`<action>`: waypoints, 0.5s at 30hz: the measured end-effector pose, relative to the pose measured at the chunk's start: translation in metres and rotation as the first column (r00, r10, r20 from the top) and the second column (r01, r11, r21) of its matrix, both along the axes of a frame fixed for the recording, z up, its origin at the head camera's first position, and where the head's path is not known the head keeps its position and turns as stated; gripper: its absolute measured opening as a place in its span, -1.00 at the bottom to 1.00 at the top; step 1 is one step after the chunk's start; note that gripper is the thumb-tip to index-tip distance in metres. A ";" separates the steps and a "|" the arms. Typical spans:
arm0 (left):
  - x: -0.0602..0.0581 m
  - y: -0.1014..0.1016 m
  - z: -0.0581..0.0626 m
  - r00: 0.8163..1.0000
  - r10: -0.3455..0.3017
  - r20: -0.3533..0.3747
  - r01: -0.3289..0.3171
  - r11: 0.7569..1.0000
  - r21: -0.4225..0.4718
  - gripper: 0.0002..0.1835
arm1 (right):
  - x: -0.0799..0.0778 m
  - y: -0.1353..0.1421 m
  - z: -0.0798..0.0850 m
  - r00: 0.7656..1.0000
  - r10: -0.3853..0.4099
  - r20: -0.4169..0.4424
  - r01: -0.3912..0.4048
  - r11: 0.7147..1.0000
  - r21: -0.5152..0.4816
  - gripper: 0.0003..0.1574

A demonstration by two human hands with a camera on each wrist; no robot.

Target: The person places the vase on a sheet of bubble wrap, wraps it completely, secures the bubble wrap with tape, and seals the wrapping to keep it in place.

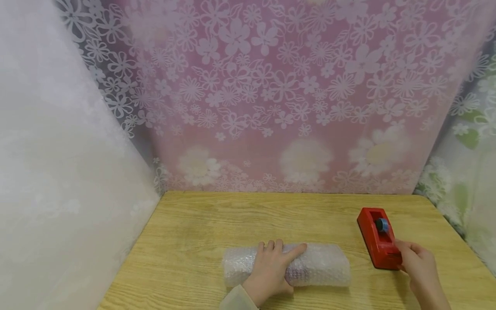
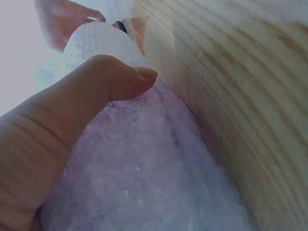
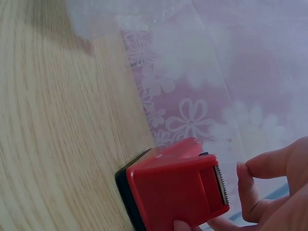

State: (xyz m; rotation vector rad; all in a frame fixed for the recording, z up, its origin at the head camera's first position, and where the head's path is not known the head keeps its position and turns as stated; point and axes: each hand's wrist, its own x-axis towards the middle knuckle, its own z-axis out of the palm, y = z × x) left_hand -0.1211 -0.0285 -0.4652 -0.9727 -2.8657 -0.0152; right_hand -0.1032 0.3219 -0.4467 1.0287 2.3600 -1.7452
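Note:
A roll of bubble wrap (image 1: 325, 265) lies crosswise on the table, with something purple showing through it. My left hand (image 1: 269, 267) grips it from above, fingers over the far side and thumb on the near side. In the left wrist view the thumb (image 2: 110, 79) lies across the bubble wrap (image 2: 139, 159). A red tape dispenser (image 1: 376, 239) with a small blue roll of tape (image 1: 381, 224) stands to the right. At its serrated cutter (image 3: 221, 185), my right hand (image 1: 420, 262) pinches the tape end between thumb and forefinger; the clear strip is hardly visible. Another fingertip touches the dispenser's body.
Under everything is a wood-grain table (image 1: 186, 228). A pink flowered curtain (image 1: 271, 107) hangs behind its back edge. A pale sheet (image 1: 66, 172) borders the left side, and a white-and-green flowered one (image 1: 476, 181) the right.

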 end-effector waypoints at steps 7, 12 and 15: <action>0.000 0.001 0.000 1.000 0.004 0.006 -0.004 1.000 -0.012 0.31 | 0.001 -0.002 -0.004 0.999 -0.046 -0.008 0.045 0.994 -0.097 -0.09; 0.000 0.001 0.001 1.000 0.013 0.012 -0.013 1.000 -0.028 0.31 | 0.004 -0.005 -0.002 0.993 -0.107 -0.046 0.097 0.978 -0.183 -0.19; 0.000 0.001 0.001 1.000 0.017 0.008 -0.017 0.999 -0.034 0.31 | 0.006 -0.008 -0.001 0.990 -0.128 -0.063 0.112 0.970 -0.216 -0.26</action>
